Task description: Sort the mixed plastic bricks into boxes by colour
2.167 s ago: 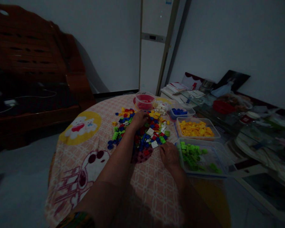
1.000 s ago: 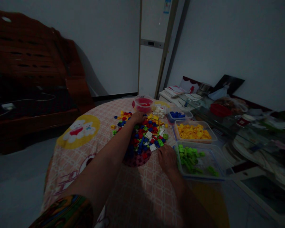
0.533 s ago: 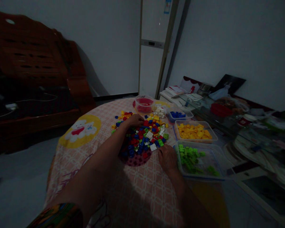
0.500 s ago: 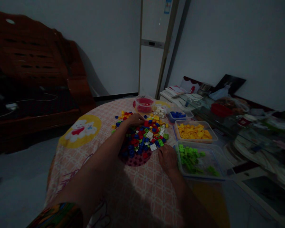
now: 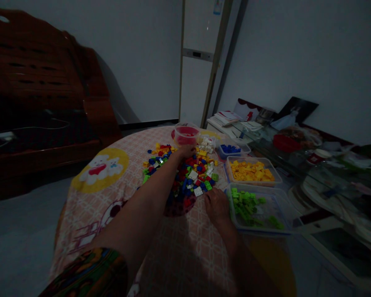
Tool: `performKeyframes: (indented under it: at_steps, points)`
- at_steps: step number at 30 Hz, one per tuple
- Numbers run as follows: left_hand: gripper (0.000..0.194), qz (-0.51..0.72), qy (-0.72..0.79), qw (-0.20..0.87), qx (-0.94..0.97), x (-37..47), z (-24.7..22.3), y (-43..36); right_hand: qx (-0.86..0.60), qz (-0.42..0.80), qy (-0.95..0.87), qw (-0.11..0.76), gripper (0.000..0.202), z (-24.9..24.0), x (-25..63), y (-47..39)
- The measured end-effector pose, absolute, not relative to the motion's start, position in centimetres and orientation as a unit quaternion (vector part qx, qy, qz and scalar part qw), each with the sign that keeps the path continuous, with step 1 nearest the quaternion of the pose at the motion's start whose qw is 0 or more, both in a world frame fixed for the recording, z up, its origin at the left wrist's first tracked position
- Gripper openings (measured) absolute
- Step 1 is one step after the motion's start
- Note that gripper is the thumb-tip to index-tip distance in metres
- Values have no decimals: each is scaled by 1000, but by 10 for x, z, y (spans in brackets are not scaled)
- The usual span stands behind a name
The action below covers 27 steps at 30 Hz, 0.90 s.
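Note:
Mixed toy building bricks (image 5: 193, 175) in red, blue, yellow, green and white lie heaped on the round table. My left hand (image 5: 187, 152) reaches over the far side of the heap, just in front of a clear round tub (image 5: 187, 131) with red in it. Its fingers are drawn together, and whatever is between them is hidden. My right hand (image 5: 217, 204) rests on the cloth at the heap's near right edge, fingers curled under. It lies between a white brick (image 5: 198, 191) and the box of green bricks (image 5: 245, 206); its fingertips are hard to see.
Along the table's right side stand a box of yellow bricks (image 5: 252, 170) and a box of blue bricks (image 5: 230, 149). White bricks (image 5: 208, 143) are piled near the tub. A cluttered glass table (image 5: 272, 150) is at right, a wooden bench (image 5: 49, 95) at left.
My left hand has moved right and away from me, from over the heap towards the round tub. My right hand stays in place by the green box.

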<state>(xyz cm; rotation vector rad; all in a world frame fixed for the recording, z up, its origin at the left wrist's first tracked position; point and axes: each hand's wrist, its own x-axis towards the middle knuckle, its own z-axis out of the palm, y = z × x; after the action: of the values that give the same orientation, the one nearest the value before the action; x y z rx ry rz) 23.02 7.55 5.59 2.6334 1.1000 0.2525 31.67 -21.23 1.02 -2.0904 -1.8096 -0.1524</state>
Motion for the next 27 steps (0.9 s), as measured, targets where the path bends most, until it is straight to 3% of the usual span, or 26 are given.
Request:
performKeyframes:
  at_steps: [9,18,27]
  points:
    - [37,165,429,146,876,236,58,72,-744,-55,-638,189,16,8,317,-211]
    - [28,81,387,137,908,257,54,71,-741,-56,-640,195,16,9,318,-211]
    - [34,61,275,180,942,236,59,53,-724,-67,-625,282,21,2,318,-210]
